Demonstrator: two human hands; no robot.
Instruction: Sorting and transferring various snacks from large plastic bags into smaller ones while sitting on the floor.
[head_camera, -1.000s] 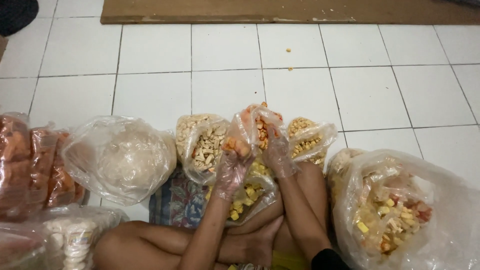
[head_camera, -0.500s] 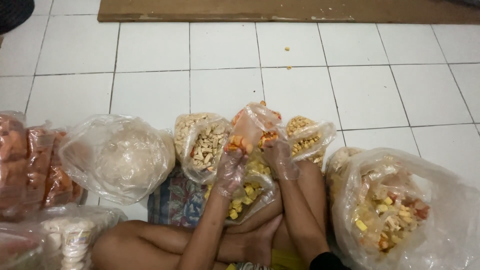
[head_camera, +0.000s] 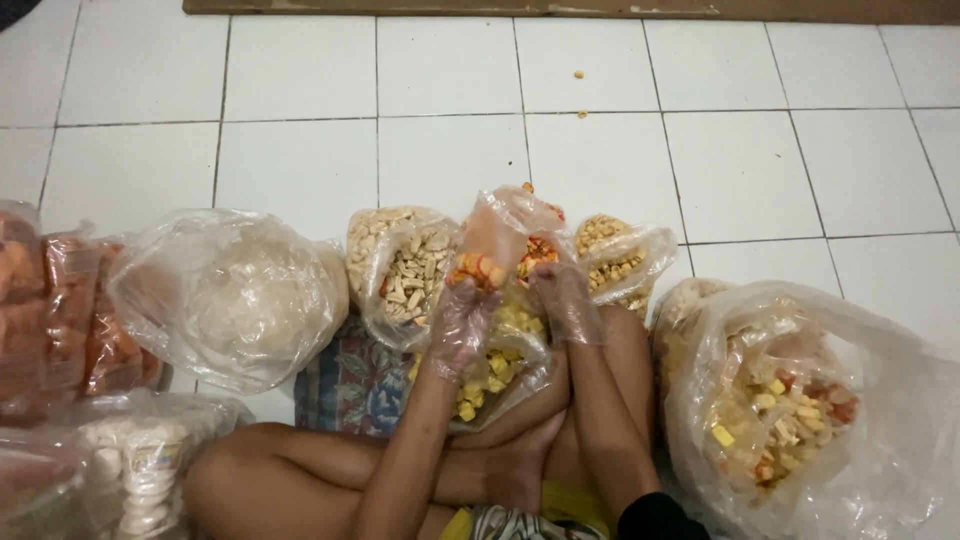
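Both hands wear thin clear gloves. The left hand (head_camera: 462, 318) is closed around a clump of orange snacks (head_camera: 476, 270) at the mouth of a small clear bag (head_camera: 508, 222). The right hand (head_camera: 566, 302) pinches that bag's right side, just beyond the crossed legs, between 2 open snack bags: pale sticks (head_camera: 402, 268) left, yellow kernels (head_camera: 618, 256) right.

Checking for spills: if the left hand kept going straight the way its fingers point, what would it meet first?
The left hand points up the picture, fingers at orange snacks by the small clear bag. Straight on, it would likely meet that bag first, then bare tiled floor. Depth is unclear.
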